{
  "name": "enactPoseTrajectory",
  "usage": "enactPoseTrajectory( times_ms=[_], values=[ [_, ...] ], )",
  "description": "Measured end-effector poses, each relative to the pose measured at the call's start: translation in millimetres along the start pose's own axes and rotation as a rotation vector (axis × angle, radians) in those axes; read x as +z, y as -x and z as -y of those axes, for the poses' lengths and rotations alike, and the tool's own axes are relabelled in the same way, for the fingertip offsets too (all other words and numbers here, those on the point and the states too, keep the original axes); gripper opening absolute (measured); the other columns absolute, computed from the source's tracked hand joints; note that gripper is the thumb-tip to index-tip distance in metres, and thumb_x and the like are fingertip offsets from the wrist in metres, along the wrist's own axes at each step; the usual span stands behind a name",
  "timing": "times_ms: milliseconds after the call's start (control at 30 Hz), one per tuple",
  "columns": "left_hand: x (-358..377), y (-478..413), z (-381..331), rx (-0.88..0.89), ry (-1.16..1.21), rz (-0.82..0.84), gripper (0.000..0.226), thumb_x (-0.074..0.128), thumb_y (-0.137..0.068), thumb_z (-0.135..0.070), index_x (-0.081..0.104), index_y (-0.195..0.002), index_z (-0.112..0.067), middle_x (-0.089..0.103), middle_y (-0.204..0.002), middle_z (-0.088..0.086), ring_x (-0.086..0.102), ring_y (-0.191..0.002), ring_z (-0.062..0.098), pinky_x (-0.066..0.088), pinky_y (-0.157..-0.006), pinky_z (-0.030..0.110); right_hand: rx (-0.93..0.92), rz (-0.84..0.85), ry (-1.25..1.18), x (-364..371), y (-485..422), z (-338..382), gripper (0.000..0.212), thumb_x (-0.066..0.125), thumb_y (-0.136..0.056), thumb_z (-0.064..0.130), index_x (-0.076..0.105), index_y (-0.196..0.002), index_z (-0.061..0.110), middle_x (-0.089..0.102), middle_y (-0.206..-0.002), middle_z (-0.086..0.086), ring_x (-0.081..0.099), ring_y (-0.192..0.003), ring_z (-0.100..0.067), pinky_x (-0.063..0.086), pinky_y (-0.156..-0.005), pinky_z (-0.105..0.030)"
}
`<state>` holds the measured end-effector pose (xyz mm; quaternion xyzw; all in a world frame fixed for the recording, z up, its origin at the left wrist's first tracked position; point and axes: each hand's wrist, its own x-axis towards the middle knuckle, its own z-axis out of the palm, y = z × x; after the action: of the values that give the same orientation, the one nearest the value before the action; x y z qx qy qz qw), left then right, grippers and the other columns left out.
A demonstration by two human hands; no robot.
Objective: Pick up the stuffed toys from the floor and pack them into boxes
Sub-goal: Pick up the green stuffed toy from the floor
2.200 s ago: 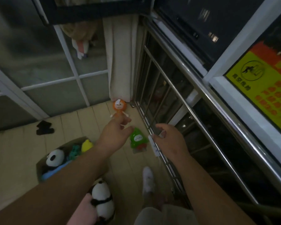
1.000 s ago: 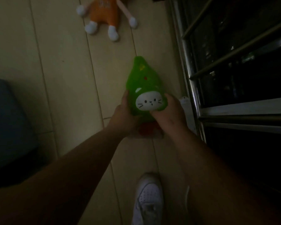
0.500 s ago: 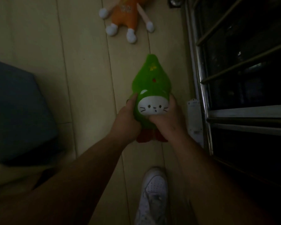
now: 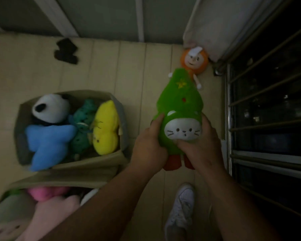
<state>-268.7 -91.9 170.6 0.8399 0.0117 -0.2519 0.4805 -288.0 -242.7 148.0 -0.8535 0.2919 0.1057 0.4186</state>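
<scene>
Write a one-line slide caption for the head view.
Left hand and right hand grip a green cat-faced plush beside a toy-filled cardboard box; an orange doll lies beyond.

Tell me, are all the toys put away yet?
Not quite. The panda, blue toy and yellow toy sit in the box. The left hand and right hand hold the green cat toy. The orange doll lies on the floor, not yet packed.
</scene>
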Motion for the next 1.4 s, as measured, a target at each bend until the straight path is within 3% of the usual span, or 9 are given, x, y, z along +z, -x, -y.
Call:
enactPoseTrajectory(
  times_ms=[200,367,600,733,900,1000,1167,1400],
  values=[
    [-80.8,32.6,2.7,-0.046,0.039,-0.14,0.086,0.051,-0.064,-0.021,0.026,-0.145,-0.039,0.05,-0.137,0.001,0.051,-0.12,0.02,0.05,-0.093,0.04,-0.127,0.061,0.084,26.7,37.1,82.5,0.105,0.072,-0.046,0.062,0.027,-0.14,0.047,0.052,-0.129,0.002,0.051,-0.117,-0.029,0.051,-0.09,-0.047],
    [-143.0,44.5,48.3,-0.153,-0.01,-0.192,0.086,0.054,-0.064,-0.026,0.025,-0.143,-0.042,0.046,-0.136,0.005,0.046,-0.123,0.023,0.044,-0.101,0.039,-0.177,0.149,0.143,91.4,53.5,121.9,0.104,0.072,-0.048,0.062,0.026,-0.14,0.046,0.053,-0.127,0.003,0.052,-0.115,-0.029,0.051,-0.09,-0.045],
    [-194.0,45.4,142.8,-0.296,-0.09,-0.268,0.085,0.057,-0.073,-0.002,0.025,-0.145,-0.036,0.053,-0.126,0.009,0.053,-0.113,0.028,0.047,-0.095,0.047,-0.192,0.32,0.179,204.2,57.5,136.2,0.105,0.07,-0.049,0.068,0.025,-0.14,0.044,0.053,-0.129,0.002,0.052,-0.116,-0.029,0.051,-0.091,-0.043],
    [-207.0,30.1,187.3,-0.3,-0.228,-0.311,0.079,0.055,-0.076,-0.01,0.026,-0.145,-0.033,0.056,-0.117,0.014,0.056,-0.105,0.035,0.047,-0.09,0.047,-0.205,0.363,0.217,255.2,47.5,135.8,0.104,0.072,-0.056,0.064,0.017,-0.142,0.044,0.048,-0.133,-0.005,0.049,-0.118,-0.034,0.049,-0.093,-0.045],
    [-203.7,4.0,236.6,-0.374,-0.258,-0.281,0.07,0.052,-0.085,-0.017,0.025,-0.147,-0.034,0.041,-0.129,0.016,0.051,-0.111,0.038,0.042,-0.094,0.045,-0.207,0.44,0.378,304.5,28.3,123.1,0.094,0.065,-0.075,0.06,0.011,-0.149,0.041,0.039,-0.138,-0.017,0.045,-0.123,-0.039,0.042,-0.102,-0.044],
    [-185.9,-5.4,259.9,-0.415,-0.308,-0.218,0.066,0.05,-0.089,-0.018,0.024,-0.147,-0.035,0.04,-0.125,0.015,0.051,-0.108,0.038,0.042,-0.092,0.045,-0.151,0.462,0.455,325.5,13.4,110.4,0.09,0.066,-0.078,0.054,0.011,-0.148,0.043,0.032,-0.143,-0.018,0.041,-0.125,-0.041,0.039,-0.102,-0.043],
    [-167.6,-13.9,287.0,-0.411,-0.426,-0.176,0.062,0.048,-0.091,-0.011,0.025,-0.146,-0.028,0.043,-0.122,0.014,0.053,-0.108,0.034,0.043,-0.089,0.042,-0.186,0.407,0.555,349.4,11.5,81.1,0.083,0.066,-0.08,0.052,0.017,-0.146,0.043,0.036,-0.137,-0.015,0.045,-0.119,-0.04,0.044,-0.093,-0.039],
    [-156.8,-7.0,285.3,-0.422,-0.373,-0.189,0.067,0.05,-0.09,-0.011,0.023,-0.148,-0.03,0.043,-0.126,0.015,0.051,-0.11,0.033,0.043,-0.095,0.043,-0.186,0.433,0.591,339.9,14.3,72.3,0.087,0.064,-0.08,0.054,0.01,-0.147,0.046,0.03,-0.143,-0.014,0.039,-0.126,-0.04,0.04,-0.1,-0.042]
  ],
)
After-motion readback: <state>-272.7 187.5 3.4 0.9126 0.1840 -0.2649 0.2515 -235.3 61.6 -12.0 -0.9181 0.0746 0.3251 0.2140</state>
